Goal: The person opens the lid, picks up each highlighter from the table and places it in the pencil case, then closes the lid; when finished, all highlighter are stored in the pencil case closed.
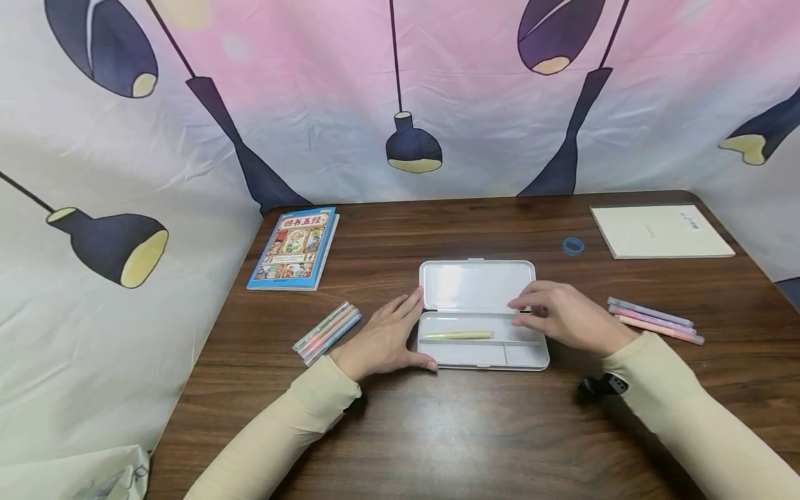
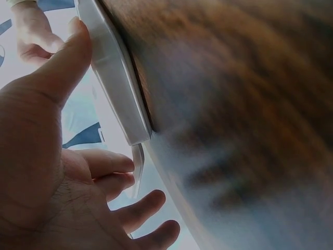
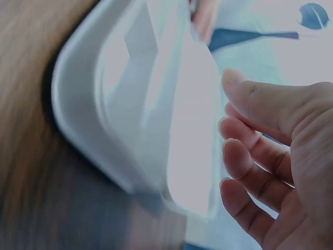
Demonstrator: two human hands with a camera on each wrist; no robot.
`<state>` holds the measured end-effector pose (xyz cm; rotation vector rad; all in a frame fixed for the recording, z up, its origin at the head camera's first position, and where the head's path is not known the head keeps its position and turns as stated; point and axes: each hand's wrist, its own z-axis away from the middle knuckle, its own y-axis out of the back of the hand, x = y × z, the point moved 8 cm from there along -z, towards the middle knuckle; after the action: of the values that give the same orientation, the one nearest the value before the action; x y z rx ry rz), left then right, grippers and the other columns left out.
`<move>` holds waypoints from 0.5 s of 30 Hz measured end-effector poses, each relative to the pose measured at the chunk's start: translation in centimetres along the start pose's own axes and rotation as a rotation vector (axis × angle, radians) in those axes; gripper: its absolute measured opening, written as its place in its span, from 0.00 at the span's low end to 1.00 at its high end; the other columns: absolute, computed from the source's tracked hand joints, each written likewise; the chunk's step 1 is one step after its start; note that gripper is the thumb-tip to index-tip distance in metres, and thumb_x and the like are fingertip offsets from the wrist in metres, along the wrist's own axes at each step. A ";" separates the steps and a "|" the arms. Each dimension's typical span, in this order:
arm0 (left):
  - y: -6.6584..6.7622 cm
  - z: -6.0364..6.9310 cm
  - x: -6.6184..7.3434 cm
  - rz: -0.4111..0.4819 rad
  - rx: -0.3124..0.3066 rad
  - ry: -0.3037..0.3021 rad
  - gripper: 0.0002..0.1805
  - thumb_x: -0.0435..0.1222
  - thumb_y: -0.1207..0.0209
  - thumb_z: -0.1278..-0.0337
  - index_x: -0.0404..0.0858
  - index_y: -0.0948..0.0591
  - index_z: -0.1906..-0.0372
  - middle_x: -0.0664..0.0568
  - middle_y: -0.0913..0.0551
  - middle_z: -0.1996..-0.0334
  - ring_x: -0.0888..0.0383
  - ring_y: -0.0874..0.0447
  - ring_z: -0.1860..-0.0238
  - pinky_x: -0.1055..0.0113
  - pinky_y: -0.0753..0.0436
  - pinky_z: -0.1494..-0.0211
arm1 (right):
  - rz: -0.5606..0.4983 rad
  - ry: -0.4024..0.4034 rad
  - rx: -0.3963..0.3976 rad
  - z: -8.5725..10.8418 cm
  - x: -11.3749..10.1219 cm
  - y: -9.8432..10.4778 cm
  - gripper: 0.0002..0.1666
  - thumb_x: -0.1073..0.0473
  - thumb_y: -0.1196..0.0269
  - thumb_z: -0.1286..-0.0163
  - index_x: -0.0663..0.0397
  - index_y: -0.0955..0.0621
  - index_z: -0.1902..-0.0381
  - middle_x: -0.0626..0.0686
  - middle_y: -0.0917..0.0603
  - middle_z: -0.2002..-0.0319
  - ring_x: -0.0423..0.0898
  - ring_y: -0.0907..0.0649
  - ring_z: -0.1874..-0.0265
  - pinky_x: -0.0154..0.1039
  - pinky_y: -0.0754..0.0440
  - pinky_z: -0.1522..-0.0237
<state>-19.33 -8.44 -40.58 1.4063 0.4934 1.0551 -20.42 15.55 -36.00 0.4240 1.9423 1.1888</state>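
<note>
A white hinged pencil case [image 1: 525,356] lies unfolded on the table, its lid laid back and its tray divided into compartments. One yellow pen [image 1: 459,335] rests in the tray's upper compartment. Along the case's left side, my left hand [image 1: 389,338] has its fingers extended, the thumb near the front left corner; the left wrist view has the thumb against the case wall [image 2: 117,78]. Over the right part of the case hovers my right hand [image 1: 562,312]. In the right wrist view its fingers [image 3: 244,161] are loosely bent, apart from the case, and hold nothing.
Several markers [image 1: 328,332] lie left of the case, and more pens [image 1: 656,321] lie to its right. A blue comic-style book [image 1: 292,250] sits at the back left. At the back right are a blue tape ring [image 1: 573,246] and a cream notebook [image 1: 662,232].
</note>
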 end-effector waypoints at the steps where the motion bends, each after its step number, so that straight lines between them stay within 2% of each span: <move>1: -0.1 0.0 0.0 -0.002 -0.004 -0.001 0.65 0.67 0.34 0.54 0.36 0.50 0.21 0.49 0.59 0.19 0.43 0.52 0.22 0.45 0.45 0.24 | 0.004 0.000 0.028 0.5 0.2 0.7 0.13 0.58 0.29 0.36 0.52 0.11 0.53 0.45 0.15 0.60 0.34 0.21 0.67 0.32 0.22 0.66; 5: -0.2 -0.1 0.1 -0.008 -0.010 -0.009 0.65 0.68 0.35 0.54 0.36 0.50 0.21 0.49 0.60 0.19 0.42 0.52 0.22 0.45 0.44 0.24 | 0.053 -0.001 0.146 3.0 1.1 3.3 0.15 0.61 0.26 0.40 0.51 0.11 0.55 0.44 0.15 0.61 0.32 0.23 0.69 0.26 0.26 0.69; 7: -0.2 -0.1 0.1 -0.010 -0.011 -0.009 0.65 0.68 0.35 0.54 0.36 0.50 0.21 0.49 0.60 0.19 0.42 0.52 0.22 0.45 0.44 0.24 | 0.079 -0.034 0.185 4.4 1.9 4.4 0.16 0.61 0.25 0.42 0.49 0.12 0.55 0.43 0.15 0.62 0.32 0.24 0.70 0.25 0.28 0.69; 12: -0.1 0.0 0.0 -0.010 -0.007 -0.007 0.64 0.67 0.35 0.54 0.35 0.50 0.21 0.48 0.60 0.19 0.42 0.52 0.22 0.45 0.44 0.24 | 0.149 -0.162 0.219 8.1 4.9 6.5 0.19 0.57 0.24 0.43 0.49 0.13 0.52 0.47 0.14 0.59 0.32 0.23 0.68 0.24 0.28 0.66; 15: -0.1 0.0 0.0 -0.009 -0.001 -0.007 0.64 0.67 0.35 0.54 0.35 0.50 0.21 0.48 0.60 0.19 0.42 0.51 0.22 0.45 0.44 0.24 | 0.204 -0.260 0.221 10.4 7.0 7.4 0.21 0.54 0.24 0.43 0.51 0.13 0.52 0.52 0.13 0.58 0.40 0.20 0.64 0.26 0.29 0.65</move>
<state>-19.26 -8.42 -40.64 1.4049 0.4934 1.0434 -17.64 29.80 -35.27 0.8674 1.8394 0.9887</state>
